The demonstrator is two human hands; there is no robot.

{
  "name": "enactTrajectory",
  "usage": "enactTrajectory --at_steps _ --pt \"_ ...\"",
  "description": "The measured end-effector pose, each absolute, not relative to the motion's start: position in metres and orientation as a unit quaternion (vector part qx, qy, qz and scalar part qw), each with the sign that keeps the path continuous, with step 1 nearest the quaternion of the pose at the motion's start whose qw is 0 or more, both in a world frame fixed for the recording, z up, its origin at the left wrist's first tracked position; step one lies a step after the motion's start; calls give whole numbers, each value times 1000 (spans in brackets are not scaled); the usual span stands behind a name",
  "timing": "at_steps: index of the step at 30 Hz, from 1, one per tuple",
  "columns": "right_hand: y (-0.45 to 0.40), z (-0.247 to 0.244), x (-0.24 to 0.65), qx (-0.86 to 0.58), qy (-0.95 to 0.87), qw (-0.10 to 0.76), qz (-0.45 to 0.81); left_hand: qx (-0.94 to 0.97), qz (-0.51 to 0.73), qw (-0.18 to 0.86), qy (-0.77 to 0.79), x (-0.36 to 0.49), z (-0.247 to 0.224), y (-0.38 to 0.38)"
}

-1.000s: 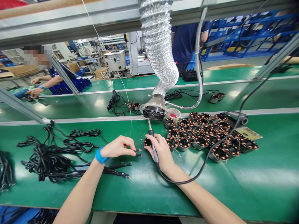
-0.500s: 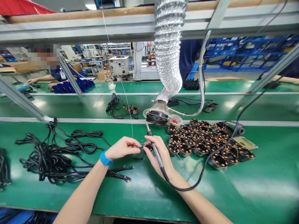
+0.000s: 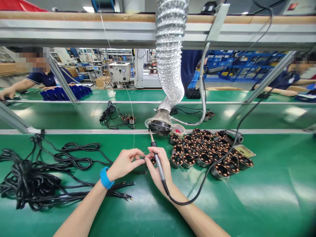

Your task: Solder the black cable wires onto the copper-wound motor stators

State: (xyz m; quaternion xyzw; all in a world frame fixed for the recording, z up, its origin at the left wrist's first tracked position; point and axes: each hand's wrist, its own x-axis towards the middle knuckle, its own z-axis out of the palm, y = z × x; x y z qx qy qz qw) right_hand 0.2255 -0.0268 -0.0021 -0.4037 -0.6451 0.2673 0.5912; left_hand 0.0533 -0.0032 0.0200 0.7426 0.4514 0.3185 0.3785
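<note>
Just below the extractor fan (image 3: 160, 127), at the middle of the green bench (image 3: 271, 197), a copper-wound ring (image 3: 153, 161) sits mostly hidden behind the fingers of the right hand (image 3: 160, 169). That hand grasps a soldering iron (image 3: 160, 167) against its palm, tip upward near the fan and apart from the wires, while its thumb and forefinger reach the ring's near side. The left hand (image 3: 128, 163), a blue band (image 3: 106, 178) at its wrist, appears to pinch thin wires (image 3: 142, 156) between thumb and forefinger, its fingertips almost meeting the right's; the exact grip is too small to make out. As far as can be judged, the handling of wires at this ring is under way, with no finished joint visible. Much looks left: to the right stands a large group of similar rings (image 3: 203, 158), some with loose leads and none seen with a black cable attached, and to the left lies a heap of black cables (image 3: 27, 184), several stripped ends (image 3: 128, 197) pointing toward the hands. On the farther strip, two rings (image 3: 125, 120) lie beside a coiled cable (image 3: 107, 113); they may be done, but whether they are joined cannot be told.
</note>
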Motion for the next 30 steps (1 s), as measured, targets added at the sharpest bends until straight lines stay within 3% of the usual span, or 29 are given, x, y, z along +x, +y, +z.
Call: enactTrajectory --at_steps 3,14,30 --pt "-27 -2 226 -409 -640 591 272 752 337 347 448 56 21 -6" --pt "-33 -5 222 -399 -658 579 270 673 360 471 442 49 20 1" --pt "-29 -6 222 -380 -708 557 210 701 267 504 428 54 21 -6"
